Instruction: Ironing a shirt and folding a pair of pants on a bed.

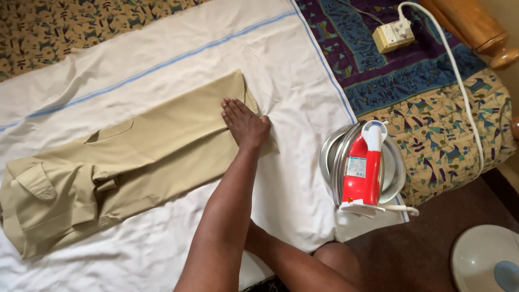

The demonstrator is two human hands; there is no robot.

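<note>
My left hand lies flat, palm down, on the right end of a pair of khaki trousers. The trousers lie folded lengthwise on a white sheet with blue stripes, waistband and pockets to the left. My left arm reaches in from the bottom middle. My right forearm crosses low under the left arm by the bed's edge, and its hand is hidden.
A red and white electric iron stands upright on a round metal plate right of the sheet. Its white cord runs to a socket box on the patterned bedcover. A wooden bedpost and a pale fan base lie further right.
</note>
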